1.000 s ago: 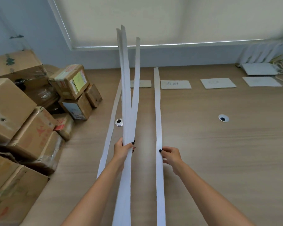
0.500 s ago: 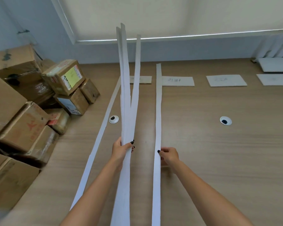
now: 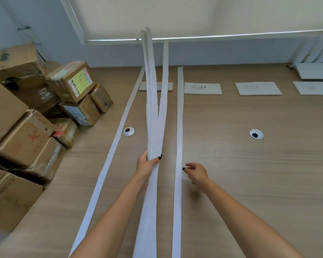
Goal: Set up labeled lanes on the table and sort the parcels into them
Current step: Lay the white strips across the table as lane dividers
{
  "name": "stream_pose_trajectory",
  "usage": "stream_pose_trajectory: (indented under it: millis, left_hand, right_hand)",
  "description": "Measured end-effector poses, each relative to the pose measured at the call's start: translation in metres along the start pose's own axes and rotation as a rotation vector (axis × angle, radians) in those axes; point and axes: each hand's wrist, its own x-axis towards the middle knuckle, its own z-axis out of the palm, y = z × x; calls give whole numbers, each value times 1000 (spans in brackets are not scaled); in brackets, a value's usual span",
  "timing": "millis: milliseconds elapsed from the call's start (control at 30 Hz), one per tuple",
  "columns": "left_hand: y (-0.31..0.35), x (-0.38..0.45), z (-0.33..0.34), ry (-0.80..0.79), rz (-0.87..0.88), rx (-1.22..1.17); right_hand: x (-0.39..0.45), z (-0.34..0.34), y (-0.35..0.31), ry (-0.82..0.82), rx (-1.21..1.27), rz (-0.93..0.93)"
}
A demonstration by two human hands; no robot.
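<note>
I see my left hand clenched around a bundle of paper strips rising toward twelve o'clock. My right hand is released, fingers relaxed just beside a strip lying flat on the counter. Parcels are piled at nine o'clock.

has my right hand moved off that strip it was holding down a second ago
Yes. The right hand has lifted off the flat white strip and now sits just right of it.

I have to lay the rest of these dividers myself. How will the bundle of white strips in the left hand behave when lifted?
Probably floppy: the held strips splay apart above the left hand. Likely light, since one hand's grip holds them all. The laid strip lies slightly wavy, so expect easy shifting.
</note>
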Motion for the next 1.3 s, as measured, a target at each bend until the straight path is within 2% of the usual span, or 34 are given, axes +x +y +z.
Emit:
stream_pose_trajectory:
  millis: [67,133,200,500,800,1000,1300]
  left_hand:
    - [-2,-5,13,-15,0,-29]
    - [-6,-11,32,-27,6,0]
    - [-10,-18,53,-64,10,30]
    - [-21,-56,170,-156,-14,77]
    - [-36,-86,272,-41,35,92]
    - [-41,-98,297,41,79,117]
    - [-41,-85,294,54,64,172]
  right_hand:
    - [-16,-7,-2,-146,160,26]
    - [-33,-16,-6,-309,230,1]
    - [-49,-26,-7,-404,286,-46]
    - [-83,-120,32,-148,332,-205]
    - [-89,-238,73,-140,288,-146]
    - [-83,-285,101,-169,163,-53]
    - [-47,-276,109,-106,208,38]
